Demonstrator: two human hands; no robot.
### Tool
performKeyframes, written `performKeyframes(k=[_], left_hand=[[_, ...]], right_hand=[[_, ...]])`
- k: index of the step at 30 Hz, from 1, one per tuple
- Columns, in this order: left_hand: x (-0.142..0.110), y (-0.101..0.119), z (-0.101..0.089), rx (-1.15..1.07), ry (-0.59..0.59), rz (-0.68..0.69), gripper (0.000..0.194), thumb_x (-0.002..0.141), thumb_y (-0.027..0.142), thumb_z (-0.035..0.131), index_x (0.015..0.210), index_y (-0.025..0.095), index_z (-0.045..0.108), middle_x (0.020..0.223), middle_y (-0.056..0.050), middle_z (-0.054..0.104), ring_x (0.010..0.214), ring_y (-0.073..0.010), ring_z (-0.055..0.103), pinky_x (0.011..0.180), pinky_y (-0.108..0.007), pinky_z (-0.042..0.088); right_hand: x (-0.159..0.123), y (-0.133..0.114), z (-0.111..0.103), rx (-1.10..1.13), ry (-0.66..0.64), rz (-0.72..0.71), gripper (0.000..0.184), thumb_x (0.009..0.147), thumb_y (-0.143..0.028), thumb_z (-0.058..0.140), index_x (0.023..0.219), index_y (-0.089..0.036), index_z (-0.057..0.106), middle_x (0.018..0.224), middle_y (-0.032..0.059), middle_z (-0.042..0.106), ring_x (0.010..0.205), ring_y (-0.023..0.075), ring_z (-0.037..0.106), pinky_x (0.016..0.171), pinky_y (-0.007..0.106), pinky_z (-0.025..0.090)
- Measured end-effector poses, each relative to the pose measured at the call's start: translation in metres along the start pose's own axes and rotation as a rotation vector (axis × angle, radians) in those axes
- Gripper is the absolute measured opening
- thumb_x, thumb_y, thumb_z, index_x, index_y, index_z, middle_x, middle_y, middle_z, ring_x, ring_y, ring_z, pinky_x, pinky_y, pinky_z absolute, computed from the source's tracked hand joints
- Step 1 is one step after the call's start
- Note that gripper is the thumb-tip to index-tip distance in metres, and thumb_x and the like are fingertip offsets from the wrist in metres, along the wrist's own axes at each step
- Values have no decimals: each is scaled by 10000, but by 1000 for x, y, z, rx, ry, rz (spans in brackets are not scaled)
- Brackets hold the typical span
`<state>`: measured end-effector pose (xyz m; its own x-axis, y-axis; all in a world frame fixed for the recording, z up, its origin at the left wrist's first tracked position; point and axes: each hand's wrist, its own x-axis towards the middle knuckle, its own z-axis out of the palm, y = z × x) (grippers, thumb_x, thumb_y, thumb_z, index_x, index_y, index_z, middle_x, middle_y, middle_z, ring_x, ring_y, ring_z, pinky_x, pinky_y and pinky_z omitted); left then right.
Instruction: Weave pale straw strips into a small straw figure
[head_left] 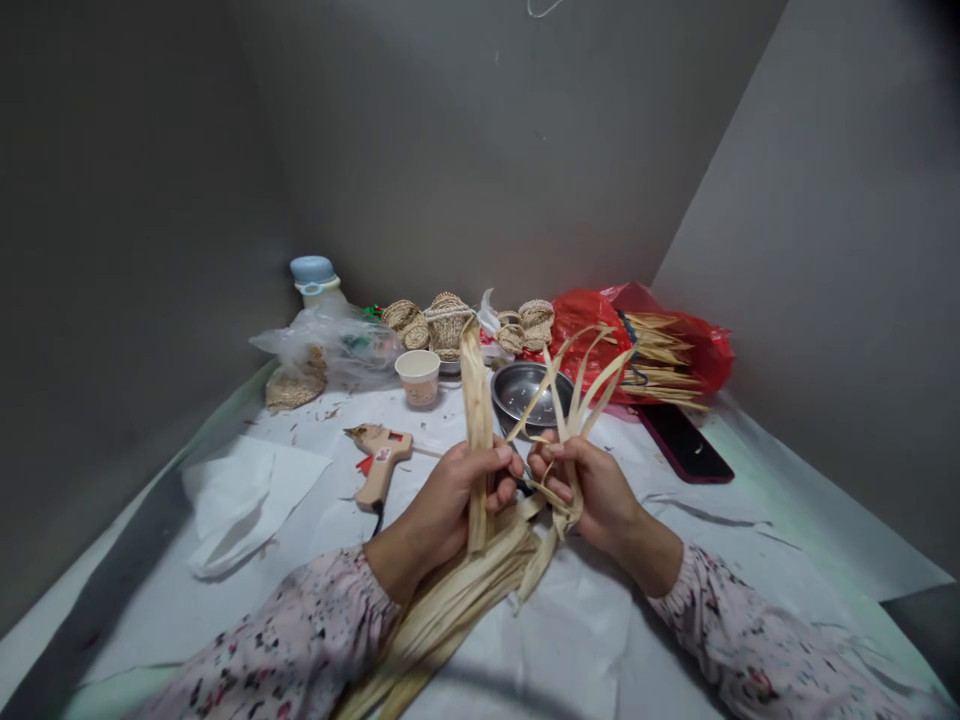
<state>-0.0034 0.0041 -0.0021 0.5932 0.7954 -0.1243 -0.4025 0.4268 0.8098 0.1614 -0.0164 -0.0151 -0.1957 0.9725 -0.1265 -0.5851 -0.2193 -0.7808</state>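
Note:
My left hand is closed around a wide, pale dried husk strip that stands upright, its lower end showing below the palm. Opposite it, my right hand grips several narrow husk strips that fan out above the fingers and hang below. The fingertips of both hands are close together, with a thin strip between them. Under the hands lies a bundle of long dried husks, running toward the near edge. A metal bowl with a shiny inside sits just behind the hands.
A glue gun and a paper cup stand left of the hands. Crumpled white paper lies farther left. Woven pieces line the back. At right are a red plastic bag with husks and a phone.

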Motion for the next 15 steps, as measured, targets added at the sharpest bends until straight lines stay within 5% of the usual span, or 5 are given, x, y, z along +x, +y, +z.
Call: performKeyframes(k=[5,15], left_hand=[[0,3,0,-120,46,-33,101,731,180,645,692,122,572,658,-1,567,441,-47,456,420,-171,325],[4,7,-4,-222,319,31,66,743,156,578,720,155,516,631,28,539,396,-54,421,365,-165,342]], right_hand=[[3,-27,-11,208,13,-32,141,681,-243,573,624,-188,456,512,-53,437,347,52,297,335,186,253],[-20,-101,-32,570,-41,-471,238,691,-76,475,663,-234,300,537,-58,422,367,80,327,362,240,266]])
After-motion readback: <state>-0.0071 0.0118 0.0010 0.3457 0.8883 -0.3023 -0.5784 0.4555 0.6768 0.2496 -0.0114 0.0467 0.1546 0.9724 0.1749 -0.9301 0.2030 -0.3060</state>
